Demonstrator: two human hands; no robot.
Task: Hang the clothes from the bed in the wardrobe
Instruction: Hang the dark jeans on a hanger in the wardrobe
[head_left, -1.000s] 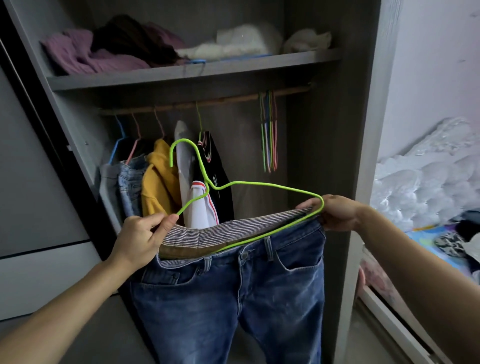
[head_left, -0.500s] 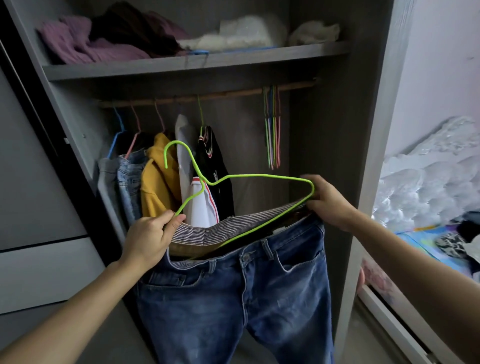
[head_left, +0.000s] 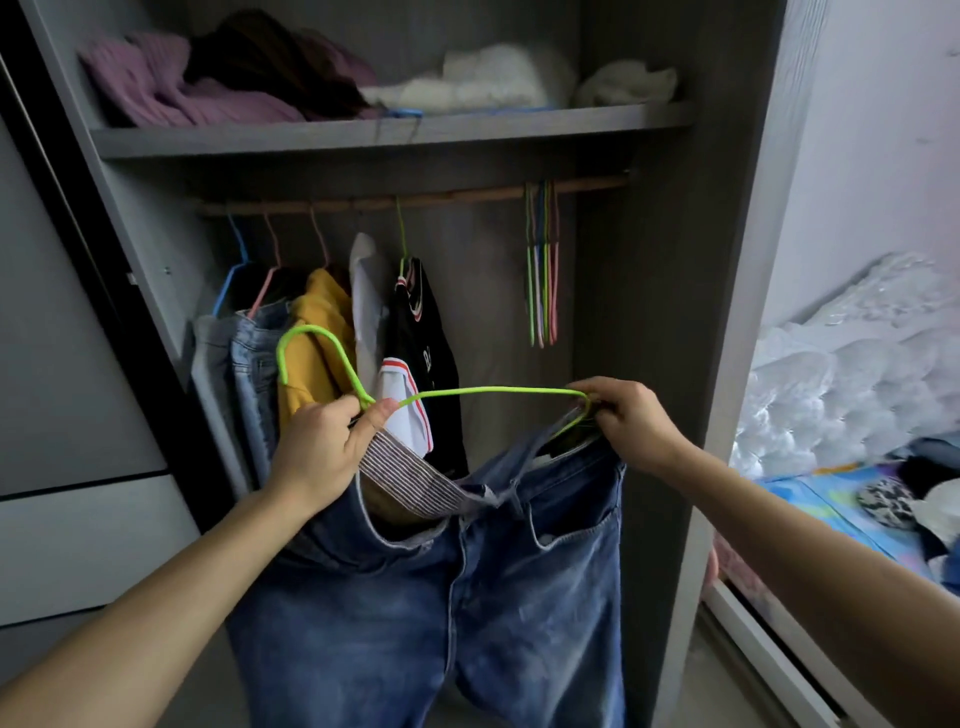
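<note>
The hung clothes (head_left: 319, 301) are crowding the left part of the rail (head_left: 467, 194), packed side by side as far as the black top (head_left: 431, 338). Between that top and the bunch of empty hangers (head_left: 543, 270) the rail is running bare, so you are getting an open gap there, while the shelf (head_left: 395, 137) is sitting close above and the wardrobe wall (head_left: 639, 312) is closing off the right.
</note>
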